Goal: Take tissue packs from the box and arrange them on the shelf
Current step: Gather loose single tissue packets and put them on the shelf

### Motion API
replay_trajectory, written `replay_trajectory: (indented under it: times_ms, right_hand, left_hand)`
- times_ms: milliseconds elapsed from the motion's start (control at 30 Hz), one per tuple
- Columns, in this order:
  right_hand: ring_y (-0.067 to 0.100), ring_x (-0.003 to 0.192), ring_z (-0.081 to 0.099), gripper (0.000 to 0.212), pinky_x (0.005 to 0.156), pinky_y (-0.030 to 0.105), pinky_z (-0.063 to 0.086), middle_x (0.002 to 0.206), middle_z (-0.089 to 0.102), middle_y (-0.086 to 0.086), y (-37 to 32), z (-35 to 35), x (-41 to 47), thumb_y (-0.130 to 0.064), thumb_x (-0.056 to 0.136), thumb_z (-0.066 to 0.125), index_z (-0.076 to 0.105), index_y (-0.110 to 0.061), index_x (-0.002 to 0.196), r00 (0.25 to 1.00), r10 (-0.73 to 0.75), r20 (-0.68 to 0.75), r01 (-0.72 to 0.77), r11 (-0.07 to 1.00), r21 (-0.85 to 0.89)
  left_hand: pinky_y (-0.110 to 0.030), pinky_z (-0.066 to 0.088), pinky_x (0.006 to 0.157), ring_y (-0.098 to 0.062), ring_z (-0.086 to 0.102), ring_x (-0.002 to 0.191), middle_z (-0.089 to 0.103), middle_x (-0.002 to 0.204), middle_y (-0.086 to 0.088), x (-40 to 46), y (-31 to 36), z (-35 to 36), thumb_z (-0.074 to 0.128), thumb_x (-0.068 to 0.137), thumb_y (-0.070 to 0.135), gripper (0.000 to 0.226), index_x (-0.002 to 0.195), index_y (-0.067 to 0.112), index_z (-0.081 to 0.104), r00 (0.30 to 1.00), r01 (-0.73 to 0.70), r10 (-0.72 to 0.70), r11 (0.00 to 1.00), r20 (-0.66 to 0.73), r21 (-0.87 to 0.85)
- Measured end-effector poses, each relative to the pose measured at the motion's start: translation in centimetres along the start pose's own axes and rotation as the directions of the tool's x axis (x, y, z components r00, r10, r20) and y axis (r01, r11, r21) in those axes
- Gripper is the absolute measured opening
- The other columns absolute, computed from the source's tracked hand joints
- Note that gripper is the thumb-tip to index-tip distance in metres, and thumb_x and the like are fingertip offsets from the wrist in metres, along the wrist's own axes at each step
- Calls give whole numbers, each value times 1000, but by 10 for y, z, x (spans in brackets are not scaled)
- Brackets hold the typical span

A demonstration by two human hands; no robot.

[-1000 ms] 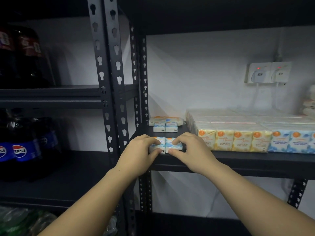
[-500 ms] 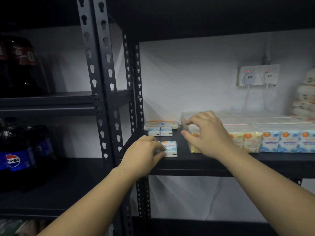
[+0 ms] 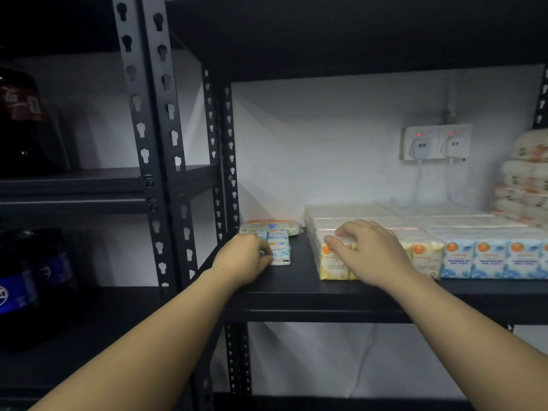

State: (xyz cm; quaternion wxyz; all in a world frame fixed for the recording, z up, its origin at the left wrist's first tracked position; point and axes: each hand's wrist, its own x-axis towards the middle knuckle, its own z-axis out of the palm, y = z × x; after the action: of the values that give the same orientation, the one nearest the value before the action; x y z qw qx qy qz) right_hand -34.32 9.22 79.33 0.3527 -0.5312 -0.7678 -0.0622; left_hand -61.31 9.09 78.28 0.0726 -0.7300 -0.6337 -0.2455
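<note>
dim room with black metal racking [image 3: 154,161] against a white wall [image 3: 311,143] bearing a double socket [image 3: 435,141].

Black shelf [image 3: 296,289]; yellow packs [image 3: 333,262] orange-dotted, centre; blue-white packs [image 3: 489,259] right; blue-labelled bottles [image 3: 17,289] lower left.
</note>
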Motion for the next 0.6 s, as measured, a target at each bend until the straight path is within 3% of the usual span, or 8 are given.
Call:
replay_trajectory:
  times_ms: [200,367,600]
  right_hand:
    - [16,115,55,45,99,38,37,115,66,-12,3,6,-1,-63,97,44,69,-29,114,1000,-15,-14,14,999,-30]
    - [16,115,55,46,100,39,37,117,67,-12,6,6,-1,-64,98,42,68,-30,116,1000,-20,-7,20,999,-43]
    - [18,114,55,44,100,40,37,115,67,-12,7,9,-1,-64,98,43,68,-30,114,1000,-17,-9,16,999,-43]
  left_hand:
    - [-34,55,86,-14,63,107,70,119,12,14,-1,3,68,94,39,15,104,35,79,999,29,-29,1000,31,0]
    - [-31,49,93,-19,57,118,62,127,4,4,-3,6,69,94,39,33,124,26,71,1000,22,-22,1000,-18,6]
    - [-30,47,98,-24,59,120,62,134,-5,-6,-8,8,58,100,19,32,129,17,71,997,65,-65,998,-47,-2]
